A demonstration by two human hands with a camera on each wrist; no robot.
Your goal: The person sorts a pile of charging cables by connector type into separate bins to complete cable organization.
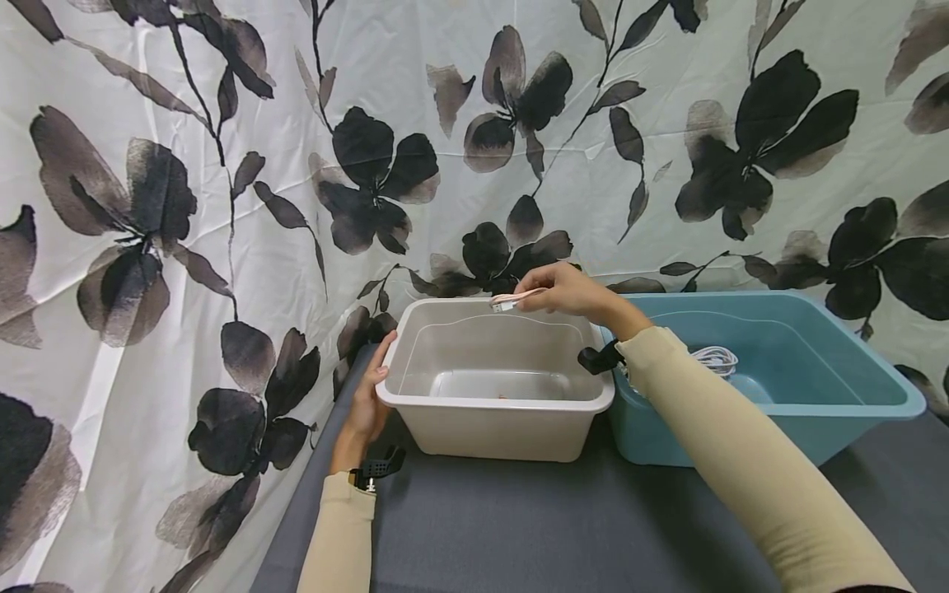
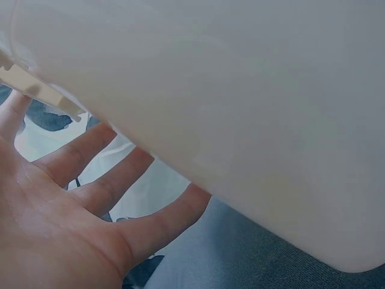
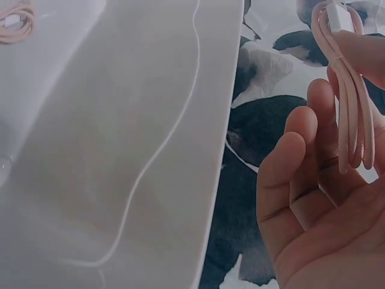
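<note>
My right hand [image 1: 567,292] is above the far rim of the beige bin [image 1: 497,428]. It pinches a folded pink charging cable [image 3: 355,114] with a white USB plug [image 3: 340,18]; the other fingers are loosely bent. Inside the beige bin lies another coiled pink cable [image 3: 18,24], mostly hidden by the front wall in the head view. On the bin's left side rests my left hand [image 1: 368,403], its fingers extended. In the left wrist view the fingertips pass behind the bin wall [image 2: 240,120].
A blue bin [image 1: 830,412] stands right beside the beige one, with a coiled white cable [image 1: 715,360] in it. Both sit on a dark grey surface [image 1: 519,527]. Behind hangs a white curtain [image 1: 445,49] printed with dark flowers.
</note>
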